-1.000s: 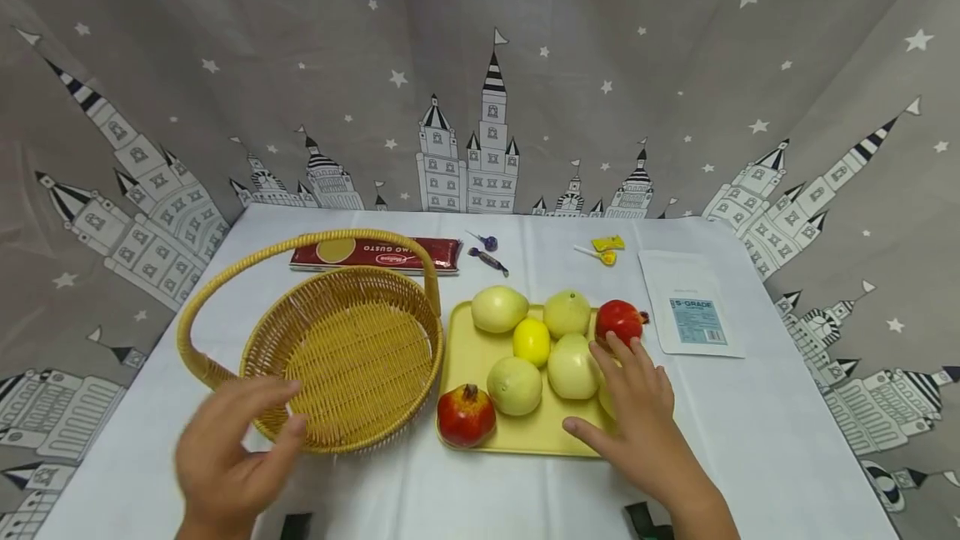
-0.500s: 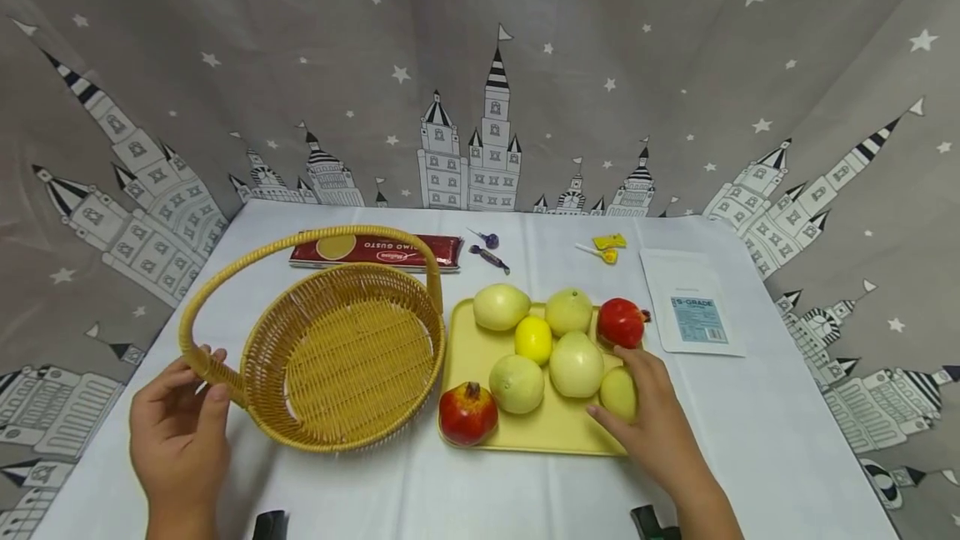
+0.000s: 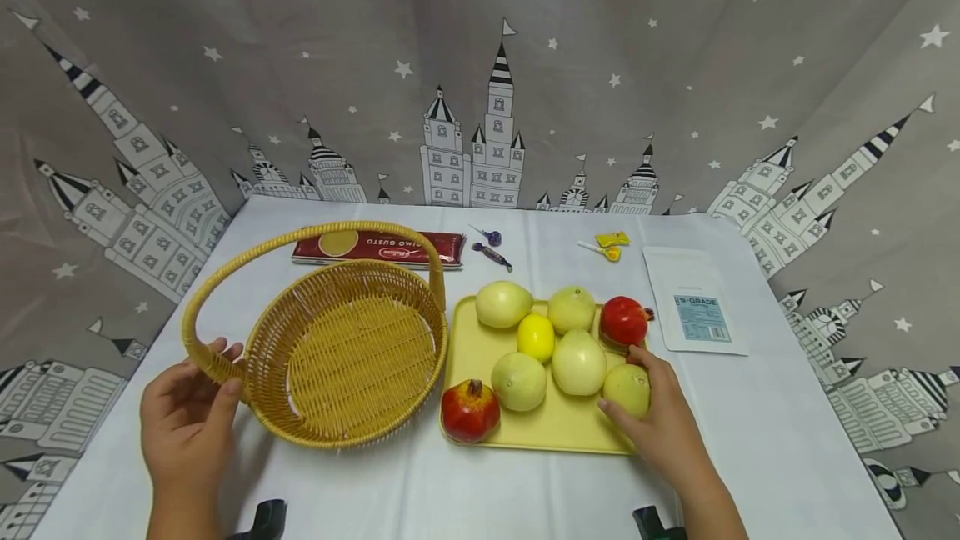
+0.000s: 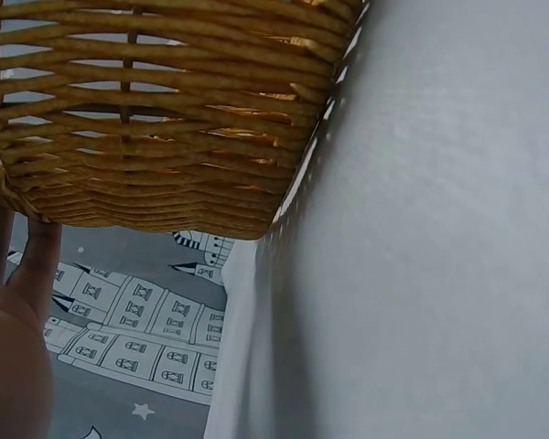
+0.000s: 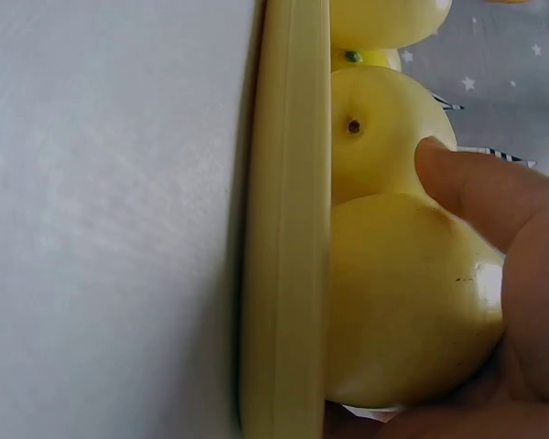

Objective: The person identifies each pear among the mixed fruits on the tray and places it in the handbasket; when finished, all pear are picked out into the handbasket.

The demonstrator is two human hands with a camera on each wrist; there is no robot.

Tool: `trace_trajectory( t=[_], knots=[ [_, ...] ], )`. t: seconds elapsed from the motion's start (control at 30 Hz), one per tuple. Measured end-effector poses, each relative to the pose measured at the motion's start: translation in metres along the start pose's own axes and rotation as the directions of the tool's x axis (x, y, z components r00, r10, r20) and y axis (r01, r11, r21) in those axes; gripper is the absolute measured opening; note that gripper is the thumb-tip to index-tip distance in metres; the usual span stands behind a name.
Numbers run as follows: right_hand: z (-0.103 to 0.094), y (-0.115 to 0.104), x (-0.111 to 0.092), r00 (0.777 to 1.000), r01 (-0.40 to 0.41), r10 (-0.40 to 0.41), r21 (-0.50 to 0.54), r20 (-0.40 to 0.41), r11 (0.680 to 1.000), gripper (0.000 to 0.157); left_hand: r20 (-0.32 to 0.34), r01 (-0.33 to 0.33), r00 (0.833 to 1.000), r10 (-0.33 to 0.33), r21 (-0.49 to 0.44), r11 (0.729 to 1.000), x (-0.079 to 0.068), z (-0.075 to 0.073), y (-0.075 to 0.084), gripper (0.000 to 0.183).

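Observation:
My left hand [image 3: 183,419] holds the base of the yellow wicker basket's [image 3: 360,365] arched handle [image 3: 360,227], thumb in front and fingers behind. In the left wrist view the fingers reach up under the basket's woven wall [image 4: 156,137]. My right hand [image 3: 671,415] grips a smooth yellow-green fruit [image 3: 627,390] at the right end of the yellow tray [image 3: 540,435], thumb and fingers on opposite sides. That fruit [image 5: 403,311] still sits on the tray in the right wrist view. Beside it lie other pale green fruits [image 3: 578,363], a lemon [image 3: 536,337] and a pomegranate [image 3: 470,413].
A second pomegranate [image 3: 624,322] sits at the tray's back right corner. Behind the basket lies a dark red packet [image 3: 450,250]. Purple-wrapped sweets [image 3: 492,256] and yellow-wrapped sweets [image 3: 611,253] lie farther back. A white pouch [image 3: 697,307] lies right of the tray.
My left hand has moved left and back from in front of the basket to its handle and taken hold. The right hand has come down and closed around the yellow-green fruit.

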State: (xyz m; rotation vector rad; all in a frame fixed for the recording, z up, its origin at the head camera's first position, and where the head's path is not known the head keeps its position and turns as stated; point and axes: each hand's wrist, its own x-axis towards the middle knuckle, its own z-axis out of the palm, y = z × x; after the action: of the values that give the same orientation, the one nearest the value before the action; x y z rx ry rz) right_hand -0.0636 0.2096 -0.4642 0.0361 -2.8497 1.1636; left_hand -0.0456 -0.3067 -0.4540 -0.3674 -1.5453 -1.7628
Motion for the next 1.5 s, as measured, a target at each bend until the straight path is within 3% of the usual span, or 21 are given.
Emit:
trace_trajectory(
  t=[0.2, 0.43, 0.6, 0.77, 0.87, 0.97, 1.1, 1.23, 1.33, 1.5],
  knots=[
    [0.001, 0.001, 0.001, 1.000, -0.010, 0.010, -0.009, -0.009, 1.000, 0.082, 0.023, -0.018, 1.000, 0.020, -0.064, 0.998, 0.002, 0.000, -0.002, 0.048],
    [-0.007, -0.006, 0.004, 0.999, 0.006, -0.008, -0.038, -0.047, 0.999, 0.067, 0.031, -0.020, 0.999, 0.023, -0.093, 0.995, 0.001, -0.002, -0.004, 0.048],
    [-0.018, -0.038, 0.016, 0.984, 0.163, -0.160, 0.032, -0.081, 0.986, 0.059, 0.024, -0.018, 0.999, 0.021, -0.112, 0.994, 0.000, -0.003, -0.005, 0.048],
    [-0.011, -0.093, 0.032, 0.954, 0.298, -0.299, 0.167, -0.021, 0.940, 0.055, 0.020, -0.014, 1.000, 0.017, -0.147, 0.989, -0.001, -0.003, -0.005, 0.048],
    [0.003, -0.130, 0.041, 0.922, 0.363, -0.385, 0.249, 0.043, 0.898, 0.053, 0.030, -0.011, 0.999, 0.015, -0.123, 0.992, -0.001, -0.004, -0.006, 0.047],
    [0.024, -0.166, 0.049, 0.872, 0.415, -0.478, 0.359, 0.107, 0.836, 0.051, 0.034, -0.005, 0.999, 0.009, -0.108, 0.994, -0.001, -0.005, -0.006, 0.047],
    [0.056, -0.211, 0.055, 0.811, 0.417, -0.550, 0.462, 0.201, 0.783, 0.052, 0.038, 0.007, 0.999, -0.004, -0.100, 0.995, -0.001, -0.005, -0.007, 0.048],
    [0.088, -0.251, 0.061, 0.772, 0.388, -0.557, 0.468, 0.305, 0.794, 0.055, 0.038, 0.006, 0.999, -0.002, -0.092, 0.996, -0.001, -0.005, -0.007, 0.048],
    [0.111, -0.279, 0.069, 0.759, 0.371, -0.532, 0.421, 0.375, 0.827, 0.059, 0.038, -0.002, 0.999, 0.006, -0.084, 0.996, 0.000, -0.005, -0.007, 0.048],
    [0.153, -0.310, 0.085, 0.786, 0.338, -0.439, 0.292, 0.436, 0.895, 0.062, 0.048, -0.003, 0.999, 0.008, -0.097, 0.995, -0.002, -0.007, -0.009, 0.048]
  ],
)
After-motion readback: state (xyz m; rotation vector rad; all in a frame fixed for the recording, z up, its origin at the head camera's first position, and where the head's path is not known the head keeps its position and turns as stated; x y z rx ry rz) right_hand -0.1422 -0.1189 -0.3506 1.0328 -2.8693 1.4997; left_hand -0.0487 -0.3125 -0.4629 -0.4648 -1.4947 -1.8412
